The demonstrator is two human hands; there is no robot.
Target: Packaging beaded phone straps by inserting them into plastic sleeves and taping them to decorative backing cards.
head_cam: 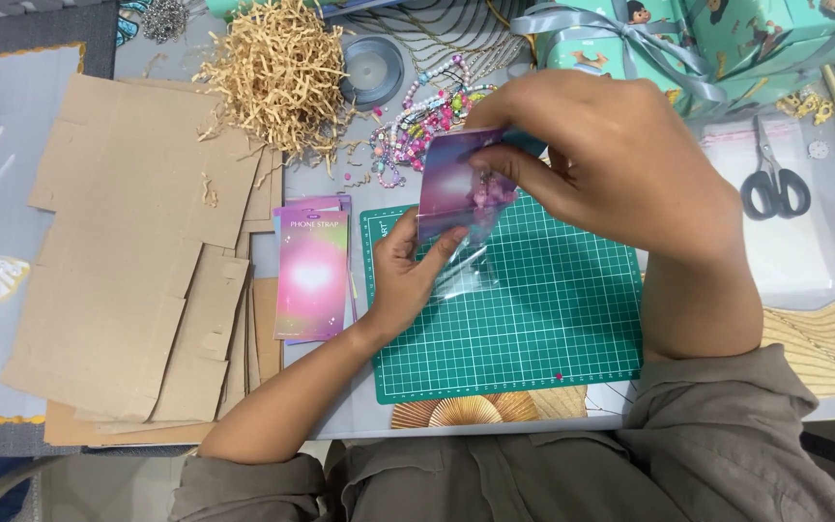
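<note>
Over the green gridded cutting mat [533, 319], near the middle of the desk's [814, 261] front edge, both hands work on one glossy purple-and-pink printed card [461, 193]. The right hand [620, 159] is closed in a pinch on the card's upper edge, its fingers curled over the top. The left hand [413, 275] is half closed below it, fingers gripping a clear plastic sleeve [461, 271] that hangs from the card's lower end over the mat.

Just beside the mat's left edge lies a small stack of matching pink-and-purple cards [313, 275], touching flattened brown cardboard sheets [137, 251]. Toward the desk's back edge sit a heap of tan shredded paper [277, 72] and strings of coloured beads [417, 121]. Black-handled scissors [773, 174] lie toward the right edge.
</note>
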